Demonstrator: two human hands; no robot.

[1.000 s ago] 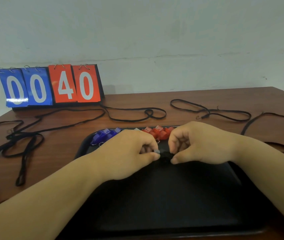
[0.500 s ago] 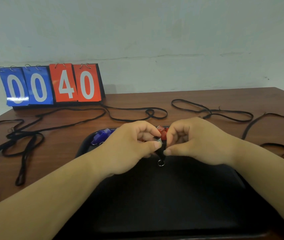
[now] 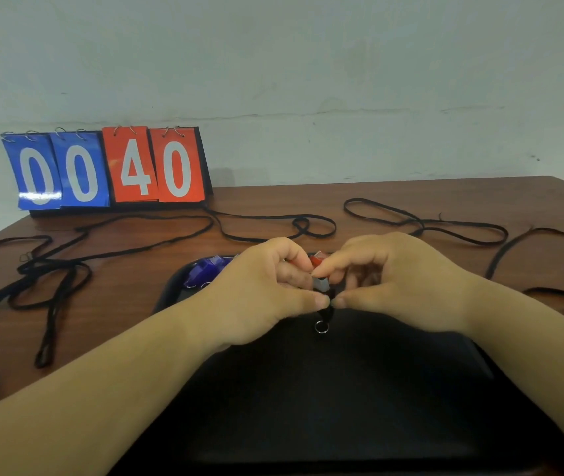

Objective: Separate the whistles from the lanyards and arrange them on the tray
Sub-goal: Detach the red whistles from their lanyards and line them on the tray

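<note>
My left hand [image 3: 267, 290] and my right hand [image 3: 394, 283] meet fingertip to fingertip above the far half of the black tray [image 3: 342, 400]. Both pinch a small dark whistle [image 3: 323, 292] between them. A metal split ring [image 3: 322, 327] hangs below it. Blue whistles [image 3: 206, 267] lie at the tray's far left edge. Red whistles [image 3: 316, 260] show just behind my fingers, mostly hidden. Black lanyards [image 3: 421, 221] lie loose on the wooden table [image 3: 462, 201].
A flip scoreboard [image 3: 105, 166] reading 00 40 stands at the back left against the wall. A tangle of black lanyards [image 3: 43, 269] lies left of the tray. More cords [image 3: 534, 242] run off the right edge.
Both hands have lifted slightly off the tray with the dark whistle. The split ring now hangs free below my fingers. My fingers have shifted on the whistle.
</note>
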